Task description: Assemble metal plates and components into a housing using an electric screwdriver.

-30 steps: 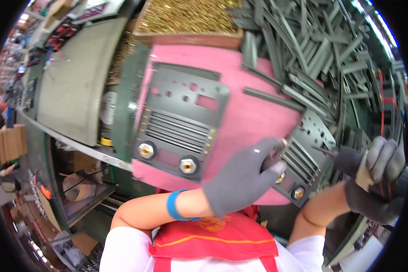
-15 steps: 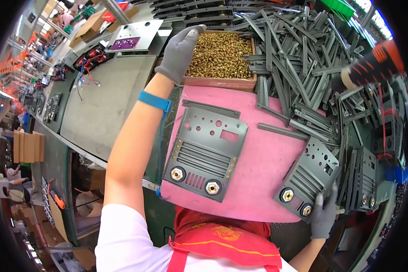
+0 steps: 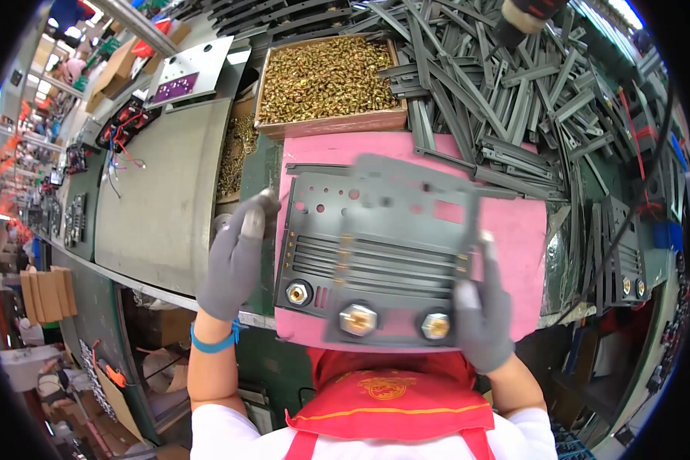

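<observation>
My right hand point(image 3: 484, 307), in a grey glove, grips the right edge of a dark grey vented metal front panel point(image 3: 406, 230). Motion blurs this raised panel, which has two large hex-nut brass fittings along its lower edge. Beneath and to its left, a second front panel point(image 3: 303, 203) of the same kind lies partly hidden on the pink mat point(image 3: 517, 230). Beside that panel's left edge is my left hand point(image 3: 236, 261), gloved too, its fingers stretched out and apart from the thumb, with nothing visible in them. A blue band circles the left wrist.
Behind the mat stands a box point(image 3: 337, 125) full of small brass-coloured screws. Dark grey metal strips point(image 3: 468, 92) are heaped at the back right, under a hanging power screwdriver point(image 3: 523, 17). More panels point(image 3: 621, 253) stand at the right. A grey board point(image 3: 165, 199) lies left.
My right hand has brought the panel from the mat's right side leftward over the other panel. My left hand has come back from the screw box toward me. The screwdriver has swung away.
</observation>
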Available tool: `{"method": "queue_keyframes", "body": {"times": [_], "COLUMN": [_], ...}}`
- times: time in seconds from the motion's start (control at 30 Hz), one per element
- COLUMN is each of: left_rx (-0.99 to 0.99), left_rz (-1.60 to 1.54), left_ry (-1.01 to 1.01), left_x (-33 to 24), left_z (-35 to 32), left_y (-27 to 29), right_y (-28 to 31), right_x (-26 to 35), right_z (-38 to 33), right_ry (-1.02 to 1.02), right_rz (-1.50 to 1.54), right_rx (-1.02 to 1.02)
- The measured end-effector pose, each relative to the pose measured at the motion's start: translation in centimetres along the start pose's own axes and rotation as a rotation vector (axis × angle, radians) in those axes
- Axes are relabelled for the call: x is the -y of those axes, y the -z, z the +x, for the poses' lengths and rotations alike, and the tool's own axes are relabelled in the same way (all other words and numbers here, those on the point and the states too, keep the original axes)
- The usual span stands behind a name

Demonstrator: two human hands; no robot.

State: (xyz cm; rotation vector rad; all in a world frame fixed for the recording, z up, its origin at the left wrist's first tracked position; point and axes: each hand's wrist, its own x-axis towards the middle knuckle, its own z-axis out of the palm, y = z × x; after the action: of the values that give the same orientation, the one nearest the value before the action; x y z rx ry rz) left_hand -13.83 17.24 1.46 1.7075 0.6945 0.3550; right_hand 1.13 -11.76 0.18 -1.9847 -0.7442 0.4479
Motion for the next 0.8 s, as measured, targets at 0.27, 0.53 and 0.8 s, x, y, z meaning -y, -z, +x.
{"method": "queue_keyframes", "body": {"times": [0.27,0.53,0.8], "left_rx": [0.182,0.348,0.661], "left_rz": [0.677,1.141,0.119], "left_ry": [-0.094,-0.809,0.04], "left_x": [0.8,1.3,-11.3], "left_z": [-2.1,-4.5,-6.8], "left_y": [1.0,1.9,-13.8], "right_y": [-7.3,-3.6,14.1], "right_x": [1.3,-0.3,-0.9], "right_z": [2.2,2.4,-2.0], "right_ry": [0.053,-0.078,-0.098], "right_rz": [-0.047,0.022,0.236], "right_rx": [-0.042,0.221,-0.102]}}
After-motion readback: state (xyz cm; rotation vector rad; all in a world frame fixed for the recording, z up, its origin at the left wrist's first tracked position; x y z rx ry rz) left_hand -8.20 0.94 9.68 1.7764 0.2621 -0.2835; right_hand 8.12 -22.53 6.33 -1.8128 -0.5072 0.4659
